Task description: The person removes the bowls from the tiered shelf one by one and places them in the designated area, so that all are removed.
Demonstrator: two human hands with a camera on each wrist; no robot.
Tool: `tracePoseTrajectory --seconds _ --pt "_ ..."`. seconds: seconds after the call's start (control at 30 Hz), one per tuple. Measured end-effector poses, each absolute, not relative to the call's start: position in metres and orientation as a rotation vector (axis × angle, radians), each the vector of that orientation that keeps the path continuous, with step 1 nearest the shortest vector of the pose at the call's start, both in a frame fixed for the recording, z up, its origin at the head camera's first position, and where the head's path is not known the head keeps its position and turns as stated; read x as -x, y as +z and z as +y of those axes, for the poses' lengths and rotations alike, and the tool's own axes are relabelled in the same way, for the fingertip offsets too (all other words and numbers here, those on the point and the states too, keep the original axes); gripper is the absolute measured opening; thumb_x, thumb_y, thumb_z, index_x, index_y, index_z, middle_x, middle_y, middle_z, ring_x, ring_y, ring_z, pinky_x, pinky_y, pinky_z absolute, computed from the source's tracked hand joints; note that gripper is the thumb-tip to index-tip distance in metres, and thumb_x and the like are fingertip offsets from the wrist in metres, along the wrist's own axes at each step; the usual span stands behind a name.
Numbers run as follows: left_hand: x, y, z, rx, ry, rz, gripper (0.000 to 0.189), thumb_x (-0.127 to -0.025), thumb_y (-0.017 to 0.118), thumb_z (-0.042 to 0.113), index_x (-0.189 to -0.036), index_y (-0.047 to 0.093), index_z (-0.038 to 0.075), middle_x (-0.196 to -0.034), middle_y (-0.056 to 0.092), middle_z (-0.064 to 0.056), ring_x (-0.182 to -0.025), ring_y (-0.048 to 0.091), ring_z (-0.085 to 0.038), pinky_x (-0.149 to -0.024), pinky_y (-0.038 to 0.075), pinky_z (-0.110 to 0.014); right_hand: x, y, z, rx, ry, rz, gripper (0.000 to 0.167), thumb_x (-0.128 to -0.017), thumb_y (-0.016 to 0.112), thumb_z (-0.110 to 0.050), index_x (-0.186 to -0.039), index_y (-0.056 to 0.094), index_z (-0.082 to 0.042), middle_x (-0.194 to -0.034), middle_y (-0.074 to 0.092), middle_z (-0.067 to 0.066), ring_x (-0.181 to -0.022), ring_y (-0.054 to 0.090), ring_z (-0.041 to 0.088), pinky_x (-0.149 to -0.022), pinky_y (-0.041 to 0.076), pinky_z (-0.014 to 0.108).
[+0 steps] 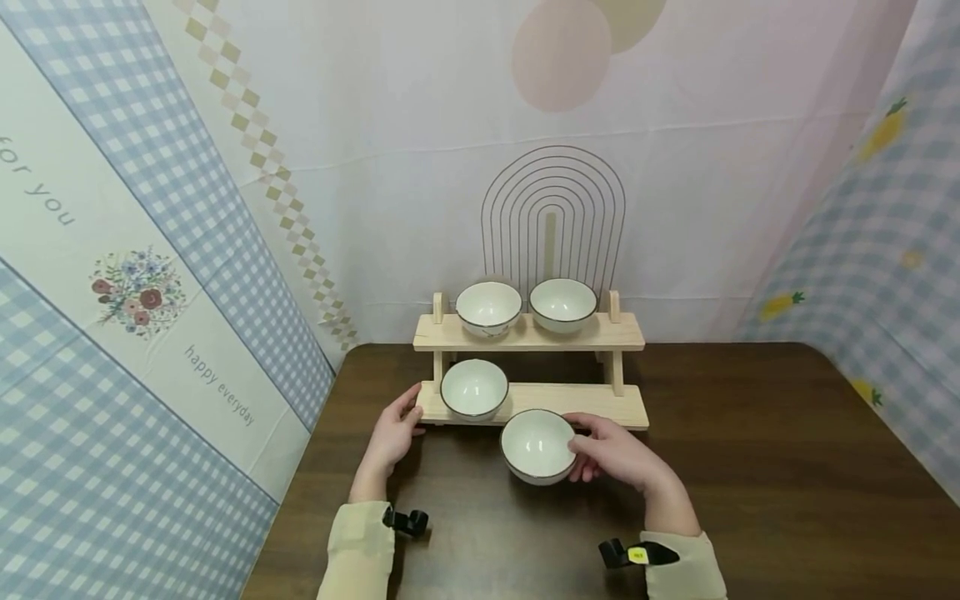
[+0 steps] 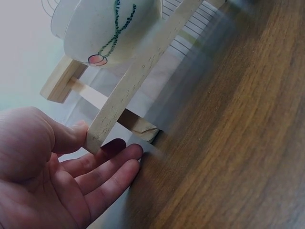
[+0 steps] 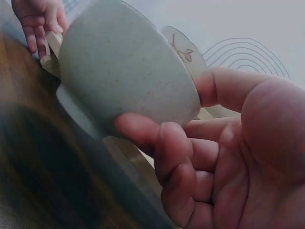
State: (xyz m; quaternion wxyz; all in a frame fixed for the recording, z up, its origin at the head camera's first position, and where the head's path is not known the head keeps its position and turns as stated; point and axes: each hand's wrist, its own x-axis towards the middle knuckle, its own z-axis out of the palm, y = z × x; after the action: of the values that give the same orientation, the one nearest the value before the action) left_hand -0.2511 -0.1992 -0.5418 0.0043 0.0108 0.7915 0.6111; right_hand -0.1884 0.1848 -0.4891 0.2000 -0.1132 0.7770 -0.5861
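A white bowl with a dark rim (image 1: pixel 538 447) is in my right hand (image 1: pixel 611 454), held by its right side in front of the lower shelf. In the right wrist view, the thumb is at the rim of this bowl (image 3: pixel 128 67) and the fingers are curled against its outer wall and base. My left hand (image 1: pixel 395 429) grips the left end of a two-tier wooden rack (image 1: pixel 577 402). Seen from the left wrist, the thumb presses the edge of the lower board (image 2: pixel 107 114) and the fingers lie beneath it. Another white bowl (image 1: pixel 474 389) sits on the lower shelf at the left.
Two more white bowls, a left one (image 1: pixel 488 308) and a right one (image 1: pixel 563 305), stand side by side on the upper shelf. The rack stands near the back of a dark brown wooden table (image 1: pixel 750 467). Behind it hangs a pale printed cloth (image 1: pixel 405 208).
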Motion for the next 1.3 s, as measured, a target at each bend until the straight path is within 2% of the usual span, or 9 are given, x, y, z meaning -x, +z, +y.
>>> tracePoseTrajectory --seconds 0.37,0.57,0.83,1.3 --pt "0.249 -0.540 -0.201 -0.029 1.895 2.492 0.049 -0.112 0.049 0.000 -0.161 0.046 0.000 -0.143 0.058 -0.030 -0.121 0.064 -0.039 -0.091 0.061 -0.051 0.186 -0.497 0.163 0.433 -1.581 2.119 0.062 -0.103 0.059 -0.011 -0.157 0.038 0.012 -0.079 0.075 0.016 -0.067 0.071 0.025 -0.060 0.058 0.037" --pt "0.247 -0.538 -0.201 -0.018 1.897 2.487 0.049 -0.112 0.050 0.001 -0.160 0.047 0.001 -0.139 0.059 -0.030 -0.120 0.064 -0.040 -0.092 0.060 -0.053 0.186 -0.503 0.144 0.463 -1.548 2.115 0.064 -0.103 0.061 -0.011 -0.157 0.038 0.012 -0.078 0.076 0.014 -0.065 0.071 0.021 -0.059 0.058 0.035" --pt "0.246 -0.538 -0.201 -0.023 1.903 2.491 0.049 -0.111 0.049 -0.001 -0.160 0.047 0.001 -0.138 0.060 -0.029 -0.118 0.065 -0.037 -0.090 0.061 -0.051 0.183 -0.508 0.121 0.413 -1.595 2.110 0.065 -0.102 0.062 -0.012 -0.158 0.038 0.012 -0.078 0.076 0.014 -0.064 0.071 0.019 -0.059 0.056 0.031" --pt "0.245 -0.535 -0.202 -0.029 1.888 2.492 0.049 -0.112 0.049 0.001 -0.161 0.046 0.000 -0.142 0.058 -0.031 -0.122 0.063 -0.041 -0.092 0.060 -0.052 0.175 -0.516 0.076 0.357 -1.724 2.056 0.067 -0.101 0.060 -0.011 -0.159 0.036 0.013 -0.076 0.076 0.016 -0.061 0.069 0.016 -0.055 0.050 0.026"
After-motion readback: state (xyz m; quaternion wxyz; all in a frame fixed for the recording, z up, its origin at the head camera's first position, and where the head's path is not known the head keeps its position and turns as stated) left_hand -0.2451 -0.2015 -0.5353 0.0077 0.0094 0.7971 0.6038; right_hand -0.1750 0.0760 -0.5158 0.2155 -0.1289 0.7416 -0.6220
